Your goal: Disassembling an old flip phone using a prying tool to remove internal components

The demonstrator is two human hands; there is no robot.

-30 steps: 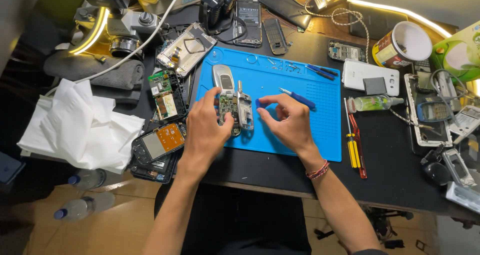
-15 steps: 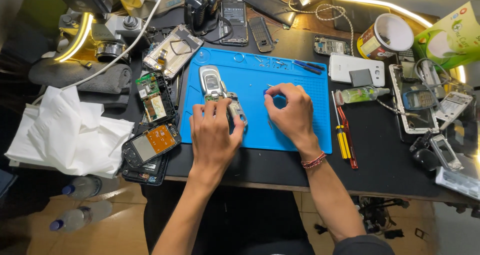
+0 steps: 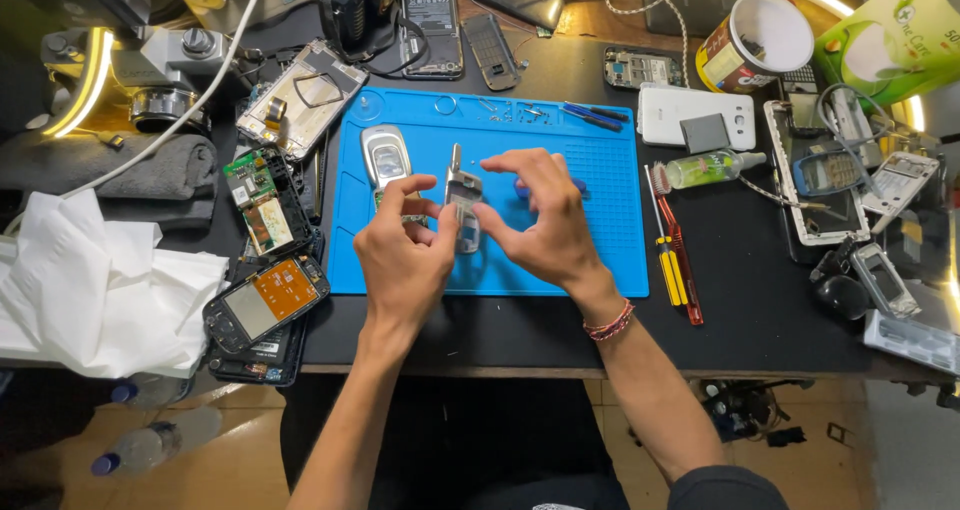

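Blue mat (image 3: 600,250); both hands (image 3: 405,255) (image 3: 545,225) pinch phone shell (image 3: 462,208) mid-mat.

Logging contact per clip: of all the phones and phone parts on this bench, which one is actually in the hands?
The silver phone half raised over the blue mat, pinched between left hand and right hand. The silver flip phone beside it lies untouched on the mat.

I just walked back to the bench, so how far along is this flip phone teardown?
Done: one silver flip phone half lies apart on the blue mat, with small loose parts along the mat's top edge. In hand: the left hand and right hand together pinch the other phone section, raised over the mat. Left: that section looks still in one piece; the screwdrivers lie unused beside the mat.
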